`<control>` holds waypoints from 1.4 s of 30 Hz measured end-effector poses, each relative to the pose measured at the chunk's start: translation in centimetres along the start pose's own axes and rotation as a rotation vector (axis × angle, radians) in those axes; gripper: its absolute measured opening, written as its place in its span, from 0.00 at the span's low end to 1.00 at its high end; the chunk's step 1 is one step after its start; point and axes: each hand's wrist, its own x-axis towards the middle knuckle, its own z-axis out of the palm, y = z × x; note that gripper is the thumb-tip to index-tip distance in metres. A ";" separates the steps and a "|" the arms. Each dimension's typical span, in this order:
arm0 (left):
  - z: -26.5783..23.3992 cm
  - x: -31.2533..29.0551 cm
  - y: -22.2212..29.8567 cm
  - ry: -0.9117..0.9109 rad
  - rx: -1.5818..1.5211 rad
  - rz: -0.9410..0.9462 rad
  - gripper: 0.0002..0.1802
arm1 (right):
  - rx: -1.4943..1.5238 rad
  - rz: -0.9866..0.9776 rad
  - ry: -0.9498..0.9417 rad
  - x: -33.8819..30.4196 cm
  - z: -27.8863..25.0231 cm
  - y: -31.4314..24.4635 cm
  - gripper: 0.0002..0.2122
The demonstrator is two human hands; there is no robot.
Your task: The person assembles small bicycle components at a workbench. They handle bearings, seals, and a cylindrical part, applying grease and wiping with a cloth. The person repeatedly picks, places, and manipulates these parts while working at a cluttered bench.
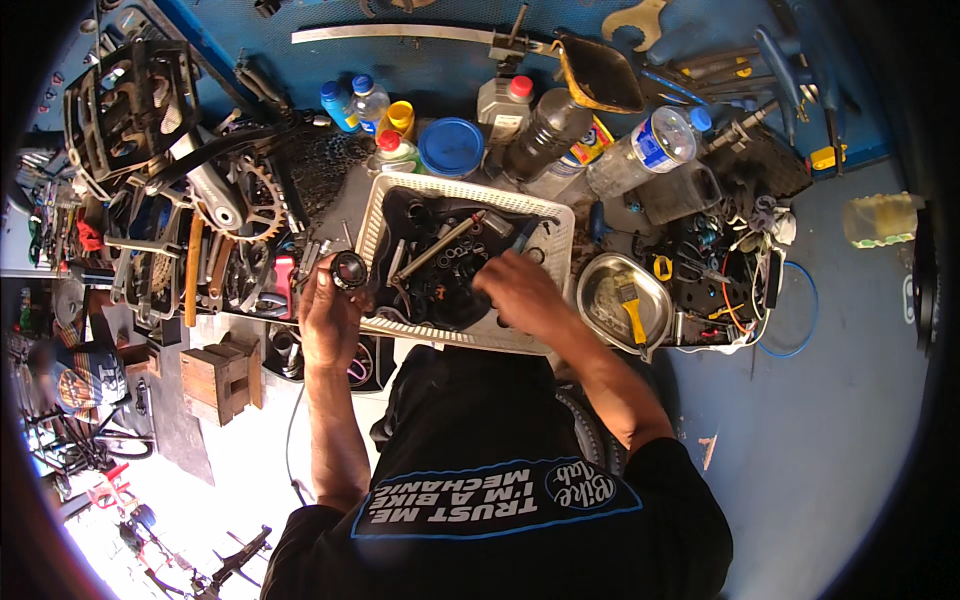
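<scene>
My left hand (330, 325) is closed around a round black ring-shaped bicycle part (348, 270), held up beside the left edge of a cream plastic basket (466, 190). The part has a dark round opening; its exact kind is hard to tell. My right hand (522, 292) reaches over the basket's right half, its fingers curled down among dark small parts. Whatever those fingers grip is hidden. In the basket lie a long metal rod-like tool (437, 246), several small rings (458, 254) and black pieces.
Right of the basket sits a metal tray (590, 283) with a yellow-handled brush (631, 312). Bottles, a blue-lidded tub (451, 147) and a dark jug (548, 133) line the back. Cranks and a chainring (262, 205) crowd the left. A wooden box (215, 384) stands lower left.
</scene>
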 end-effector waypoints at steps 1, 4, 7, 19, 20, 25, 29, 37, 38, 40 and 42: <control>0.3 0.1 -0.1 -0.041 -0.046 -0.031 0.23 | -0.148 0.010 0.053 -0.1 -0.2 0.7 0.13; 1.3 0.1 -0.5 -0.089 -0.117 -0.090 0.26 | -0.337 0.010 -0.015 0.5 0.4 2.6 0.16; 1.9 0.4 -1.0 -0.193 -0.204 -0.150 0.30 | -0.335 -0.019 -0.086 0.9 0.2 3.6 0.17; 6.0 0.3 -1.4 -0.334 -0.178 -0.155 0.33 | 1.399 -0.091 0.762 3.0 -11.2 -3.5 0.16; 6.5 0.2 -1.3 -0.324 -0.140 -0.128 0.33 | 1.529 -0.216 0.792 3.2 -12.4 -4.4 0.21; 9.1 -0.4 -0.8 -0.367 -0.063 -0.031 0.30 | 1.890 -0.630 0.558 3.0 -16.7 -7.0 0.37; 10.2 -0.8 -0.5 -0.386 -0.015 -0.001 0.31 | 1.882 -0.654 0.467 3.2 -17.7 -8.4 0.36; 10.5 -1.3 0.1 -0.422 0.021 0.015 0.31 | 1.805 -0.647 0.449 3.6 -16.6 -9.6 0.33; 10.5 -1.3 0.1 -0.414 0.020 0.017 0.31 | 1.788 -0.647 0.449 3.6 -16.5 -9.7 0.33; 10.5 -1.4 0.1 -0.399 0.021 0.019 0.31 | 1.779 -0.630 0.455 3.7 -16.2 -9.8 0.33; 10.5 -1.4 0.2 -0.406 0.021 0.017 0.31 | 1.777 -0.618 0.459 3.7 -16.1 -10.0 0.33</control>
